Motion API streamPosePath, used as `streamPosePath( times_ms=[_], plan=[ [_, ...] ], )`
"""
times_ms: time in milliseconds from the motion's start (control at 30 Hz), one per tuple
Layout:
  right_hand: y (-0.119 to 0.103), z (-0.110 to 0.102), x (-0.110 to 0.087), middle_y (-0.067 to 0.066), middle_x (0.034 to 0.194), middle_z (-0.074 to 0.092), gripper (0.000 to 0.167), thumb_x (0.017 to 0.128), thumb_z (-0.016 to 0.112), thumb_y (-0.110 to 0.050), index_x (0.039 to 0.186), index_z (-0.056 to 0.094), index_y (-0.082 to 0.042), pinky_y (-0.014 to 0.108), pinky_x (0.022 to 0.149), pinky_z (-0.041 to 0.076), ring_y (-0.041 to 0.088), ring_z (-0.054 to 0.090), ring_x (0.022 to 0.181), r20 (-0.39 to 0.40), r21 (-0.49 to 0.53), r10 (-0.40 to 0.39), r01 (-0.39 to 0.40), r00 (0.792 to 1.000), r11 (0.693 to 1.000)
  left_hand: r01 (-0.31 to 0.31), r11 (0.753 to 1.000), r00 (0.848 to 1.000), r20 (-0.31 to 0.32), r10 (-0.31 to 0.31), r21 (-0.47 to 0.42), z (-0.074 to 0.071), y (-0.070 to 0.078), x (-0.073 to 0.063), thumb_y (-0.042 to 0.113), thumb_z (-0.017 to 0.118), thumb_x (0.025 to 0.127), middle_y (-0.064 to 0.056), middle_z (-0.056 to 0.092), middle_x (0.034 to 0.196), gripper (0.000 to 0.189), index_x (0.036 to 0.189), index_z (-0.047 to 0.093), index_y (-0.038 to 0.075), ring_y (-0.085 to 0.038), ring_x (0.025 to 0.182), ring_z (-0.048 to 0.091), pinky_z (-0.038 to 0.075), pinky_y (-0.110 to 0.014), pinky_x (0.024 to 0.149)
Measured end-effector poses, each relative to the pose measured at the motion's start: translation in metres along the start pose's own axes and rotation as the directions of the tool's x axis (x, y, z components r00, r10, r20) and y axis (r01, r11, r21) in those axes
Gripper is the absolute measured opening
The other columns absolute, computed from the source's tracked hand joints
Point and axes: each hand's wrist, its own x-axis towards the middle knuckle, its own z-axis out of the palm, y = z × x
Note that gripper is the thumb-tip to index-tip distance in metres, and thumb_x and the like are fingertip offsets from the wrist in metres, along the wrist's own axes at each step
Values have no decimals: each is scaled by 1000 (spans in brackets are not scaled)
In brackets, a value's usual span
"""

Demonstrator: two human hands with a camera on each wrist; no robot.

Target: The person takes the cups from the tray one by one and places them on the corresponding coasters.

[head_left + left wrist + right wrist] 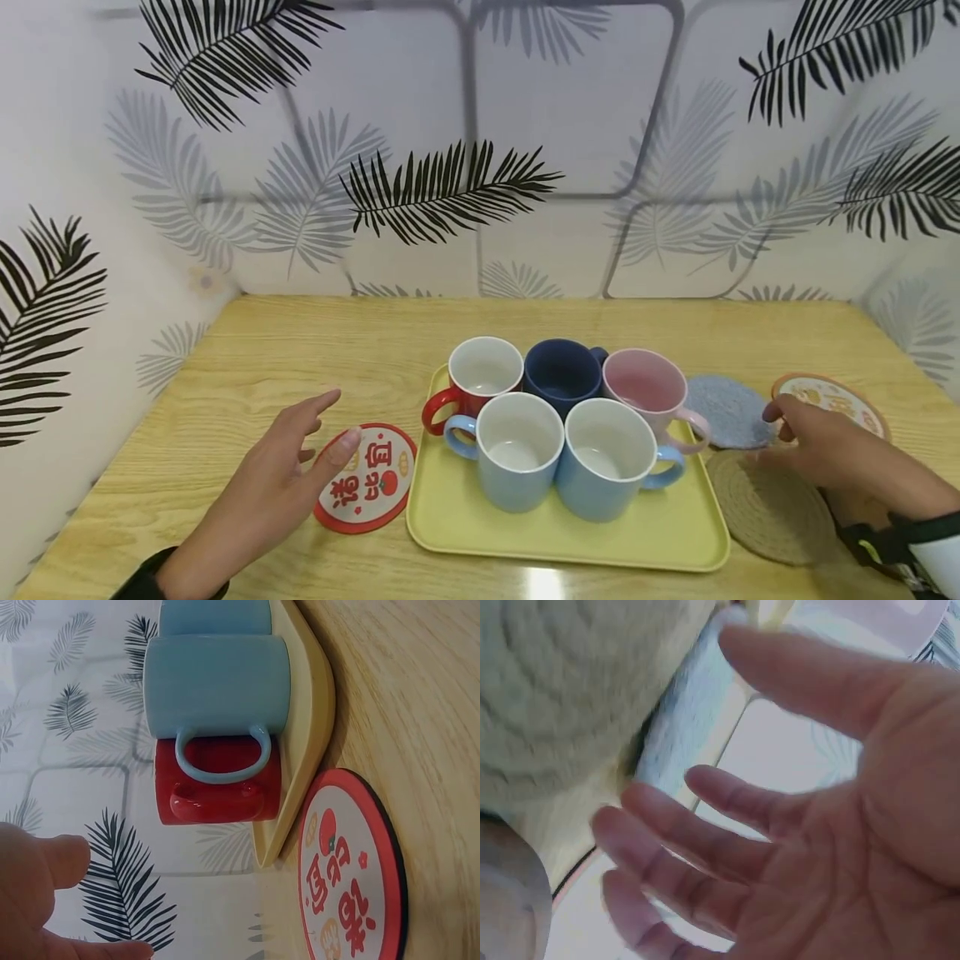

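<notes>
My left hand (pixel 270 483) hovers with fingers spread and nothing in it, its thumb overlapping a red-rimmed round coaster (pixel 390 479) in the head view. On the other side, my right hand (pixel 840 462) hangs loosely curled over a group of coasters, holding nothing. Around it lie a grey-blue felt coaster (pixel 723 412), a woven tan coaster (pixel 772 512) and an orange-rimmed printed coaster (pixel 862 408). Between the hands, a yellow tray (pixel 525 537) carries a red mug (pixel 467 400), a navy mug (pixel 562 375), a pink mug (pixel 648 383) and two light blue mugs (pixel 517 475).
The wooden table (pixel 322 333) meets a leaf-patterned wall (pixel 420 258) at the back and sides. Handles of the red and left light blue mugs point left over the tray's edge. A brown round coaster (pixel 510 900) shows beside the woven one in the right wrist view.
</notes>
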Motion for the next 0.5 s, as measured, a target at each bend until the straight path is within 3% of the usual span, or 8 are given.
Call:
streamPosePath(
  times_ms=[67, 167, 500],
  plan=[
    [-4, 4, -3, 20, 94, 61, 67, 90, 78, -31, 122, 43, 16, 47, 69, 52, 37, 63, 87, 68, 37, -5, 3, 998, 999, 5, 1000, 1000, 2, -5, 1, 0, 1, -1, 42, 56, 104, -18, 43, 151, 62, 152, 40, 7, -44, 132, 48, 49, -57, 98],
    [-5, 10, -6, 16, 93, 60, 78, 86, 81, -35, 127, 38, 16, 44, 67, 50, 32, 62, 85, 79, 24, -21, 19, 997, 1000, 15, 1000, 1000, 5, -15, -5, 0, 1, -1, 43, 55, 104, -20, 41, 152, 63, 153, 38, 7, -45, 132, 48, 49, -58, 97],
    [-1, 12, -11, 19, 97, 61, 86, 83, 83, -36, 133, 37, 15, 53, 69, 51, 39, 64, 90, 64, -26, 0, 1, 998, 1000, 53, 998, 998, 22, -52, -33, -4, 3, -2, 45, 54, 104, -23, 37, 153, 68, 155, 34, 6, -47, 133, 46, 47, -58, 99]
  ],
)
